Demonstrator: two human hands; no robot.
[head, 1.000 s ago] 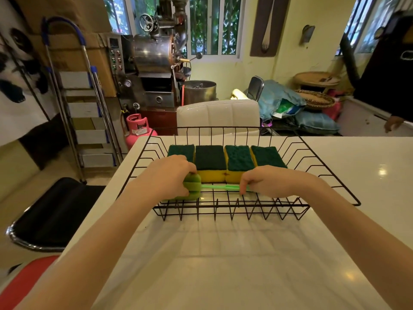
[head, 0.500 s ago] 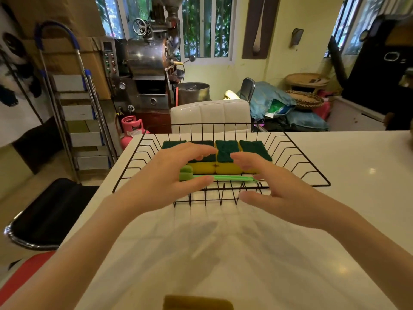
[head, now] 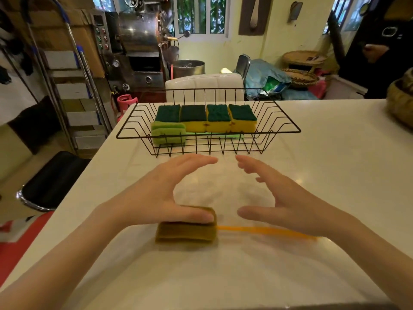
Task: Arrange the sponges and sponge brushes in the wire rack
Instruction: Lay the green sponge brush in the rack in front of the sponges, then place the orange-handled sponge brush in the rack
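Note:
A black wire rack [head: 286, 130] stands on the white table. Inside it, several yellow sponges with dark green tops [head: 205, 118] sit in a row along the back. A light green sponge brush [head: 168, 133] lies in front of them, its handle running right. Nearer to me, an olive-headed sponge brush [head: 186, 232] with an orange handle [head: 266, 231] lies on the table. My left hand [head: 161, 195] is open above its head, the thumb resting on the sponge. My right hand [head: 283, 198] hovers open over the handle.
The white table [head: 335, 175] reaches to the right, where a woven basket [head: 400, 104] sits at its far edge. A white chair back [head: 204, 86] stands behind the rack. A black stool [head: 53, 180] and a stepladder [head: 67, 81] are off the table's left side.
Both hands let go of the green sponge brush in the rack and drew back toward me. They now hover over the olive sponge brush, which has come into view.

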